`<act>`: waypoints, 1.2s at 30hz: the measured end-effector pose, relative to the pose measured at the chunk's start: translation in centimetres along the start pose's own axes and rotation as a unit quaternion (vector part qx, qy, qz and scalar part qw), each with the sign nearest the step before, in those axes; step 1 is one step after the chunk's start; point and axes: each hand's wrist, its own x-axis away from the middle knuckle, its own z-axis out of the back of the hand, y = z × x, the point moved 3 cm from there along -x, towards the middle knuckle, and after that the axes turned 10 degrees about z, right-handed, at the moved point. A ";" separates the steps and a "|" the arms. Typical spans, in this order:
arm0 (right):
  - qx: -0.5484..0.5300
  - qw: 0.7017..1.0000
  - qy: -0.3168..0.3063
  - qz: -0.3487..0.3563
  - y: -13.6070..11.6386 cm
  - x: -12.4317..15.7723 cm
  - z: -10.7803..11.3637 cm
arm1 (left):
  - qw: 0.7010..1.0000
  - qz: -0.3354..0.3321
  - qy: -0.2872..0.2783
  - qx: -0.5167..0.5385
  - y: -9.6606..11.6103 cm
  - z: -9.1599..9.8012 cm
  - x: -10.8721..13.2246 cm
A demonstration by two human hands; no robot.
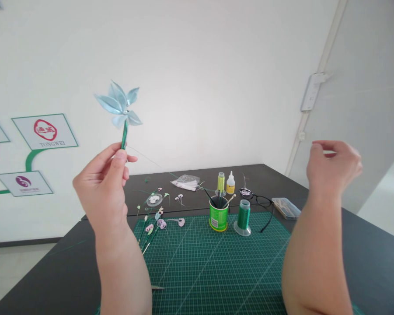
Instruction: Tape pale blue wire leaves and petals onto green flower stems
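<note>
My left hand (106, 183) is raised at the left, its thumb and fingers closed round the green-wrapped stem of a pale blue artificial flower (118, 103). The flower stands upright with its petals spread above the fingers. A fine thread (144, 156) runs from near the stem down to the right and fades from sight. My right hand (334, 166) is lifted far to the right, thumb and forefinger pinched together. Whatever is in that pinch is too small to make out.
A green cutting mat (200, 262) covers the black table (59, 271). On and behind it are small flower pieces (160, 224), a green can of tools (218, 218), a green thread spool (244, 216), a glue bottle (230, 183), glasses (262, 201) and a flat case (286, 208).
</note>
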 end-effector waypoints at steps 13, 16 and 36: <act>-0.248 0.946 -0.179 0.106 -7.6 5.3 0.7 | 0.971 0.024 -0.203 -0.121 -0.8 -4.1 3.6; -0.309 0.900 -0.282 0.125 -9.5 7.0 0.7 | 0.967 0.028 -0.217 -0.130 -0.6 -4.3 4.1; -0.374 0.794 -0.467 0.103 -13.9 12.5 1.1 | 0.959 0.046 -0.255 -0.113 -0.7 -4.5 4.2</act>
